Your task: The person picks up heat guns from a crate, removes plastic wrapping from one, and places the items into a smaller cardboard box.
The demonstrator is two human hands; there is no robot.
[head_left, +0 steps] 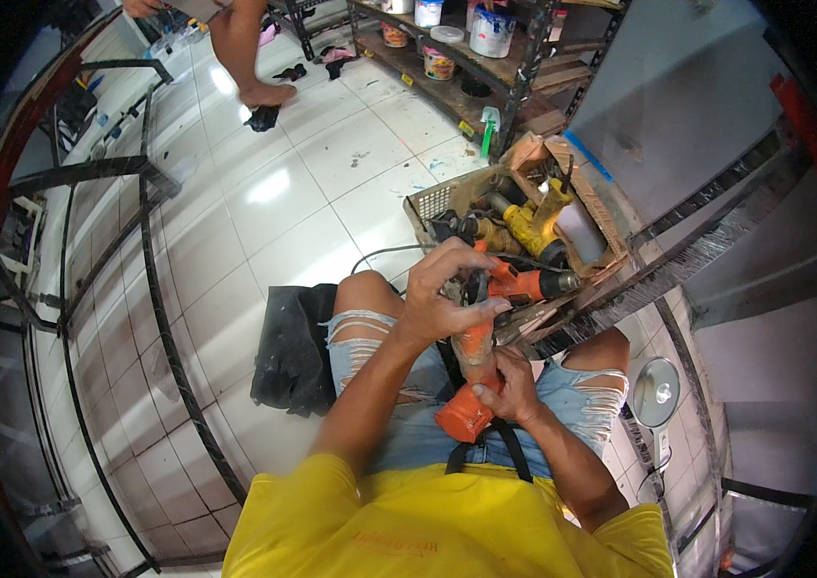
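Observation:
An orange cordless drill (514, 283) is held over my lap, its dark chuck pointing right. My left hand (435, 294) is closed around the rear of the drill body, thumb and fingers apart on either side of it. Lower down, my right hand (514, 387) wraps the handle just above the orange battery (466, 414). The trigger area is partly covered by my fingers. Just beyond the drill sits a worn crate (421, 218) filled with power tools, among them a yellow one (529, 229).
A cardboard box (609, 227) adjoins the crate, with a white container inside. Behind stands a shelf rack (514, 72) with paint tubs. Dark metal frames (153, 289) flank me on both sides. A black bag (293, 352) lies by my left leg; a round lamp (657, 393) is at right. Another person's leg (240, 58) shows far left.

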